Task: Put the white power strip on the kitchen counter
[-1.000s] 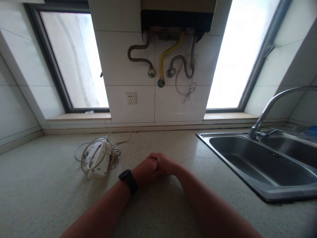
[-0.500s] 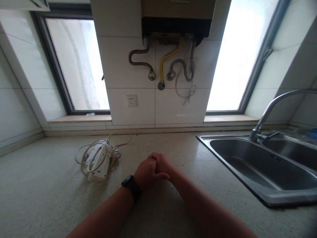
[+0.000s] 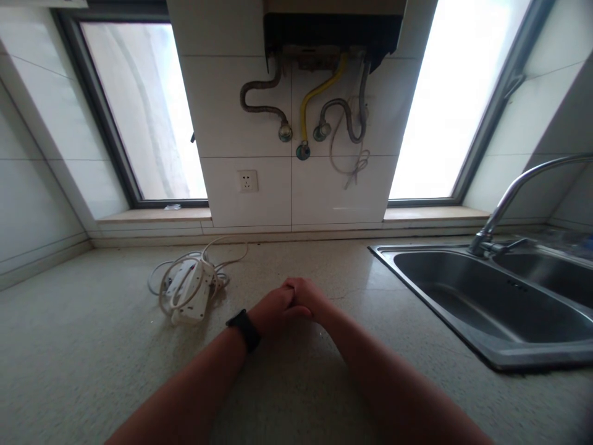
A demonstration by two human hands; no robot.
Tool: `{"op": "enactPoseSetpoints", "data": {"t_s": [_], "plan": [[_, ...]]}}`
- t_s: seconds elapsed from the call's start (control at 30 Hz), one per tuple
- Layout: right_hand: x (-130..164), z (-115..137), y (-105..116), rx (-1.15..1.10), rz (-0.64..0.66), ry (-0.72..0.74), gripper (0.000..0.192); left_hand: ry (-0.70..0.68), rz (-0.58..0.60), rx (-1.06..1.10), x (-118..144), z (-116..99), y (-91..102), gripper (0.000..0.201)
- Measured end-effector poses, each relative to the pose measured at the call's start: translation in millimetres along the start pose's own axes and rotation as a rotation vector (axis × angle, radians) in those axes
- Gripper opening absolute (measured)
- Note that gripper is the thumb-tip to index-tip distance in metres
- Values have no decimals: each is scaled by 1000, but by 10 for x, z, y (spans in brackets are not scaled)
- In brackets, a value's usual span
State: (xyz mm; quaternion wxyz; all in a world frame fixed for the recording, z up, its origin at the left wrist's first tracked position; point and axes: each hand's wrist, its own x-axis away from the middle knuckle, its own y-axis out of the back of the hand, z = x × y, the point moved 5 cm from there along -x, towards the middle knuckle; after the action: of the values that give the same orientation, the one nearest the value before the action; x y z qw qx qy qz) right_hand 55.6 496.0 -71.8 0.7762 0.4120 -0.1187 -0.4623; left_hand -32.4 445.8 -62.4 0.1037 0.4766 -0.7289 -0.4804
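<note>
My left hand (image 3: 274, 306), with a black watch (image 3: 245, 329) on its wrist, is clasped with my right hand (image 3: 309, 296) over the countertop. The left thumb lies across the base of the right hand, and both sets of fingers are folded together. No object shows between them, though the inner sides of the palms are hidden. To the left of the hands, white power strips (image 3: 193, 293) lie on the counter in a loose tangle of their own cable (image 3: 162, 290).
A steel double sink (image 3: 456, 309) with a curved faucet (image 3: 504, 204) is set into the counter (image 3: 111, 346) on the right. On the tiled back wall are a socket (image 3: 248, 180) and a yellow hose (image 3: 304, 117) below a heater (image 3: 333, 34). Windows flank them.
The whole view has shifted, so the wall, sink and power strips sit a little higher in the picture. My hands remain clasped, slightly farther up in view.
</note>
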Motion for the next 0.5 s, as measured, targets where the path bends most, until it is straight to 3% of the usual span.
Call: {"op": "enactPoseSetpoints", "data": {"t_s": [0.13, 0.3, 0.4, 0.5], "plan": [[7, 10, -3, -33, 111, 176, 31, 12, 79, 21, 6, 11, -24, 36], [40, -10, 32, -156, 227, 166, 45, -45, 127, 63, 4, -81, -26, 29], [30, 13, 32, -178, 178, 153, 45, -15, 76, 95, 1, -87, -23, 33], [-3, -23, -4, -126, 85, 47, 34, 59, 27, 100, 9, -46, -36, 38]]}}
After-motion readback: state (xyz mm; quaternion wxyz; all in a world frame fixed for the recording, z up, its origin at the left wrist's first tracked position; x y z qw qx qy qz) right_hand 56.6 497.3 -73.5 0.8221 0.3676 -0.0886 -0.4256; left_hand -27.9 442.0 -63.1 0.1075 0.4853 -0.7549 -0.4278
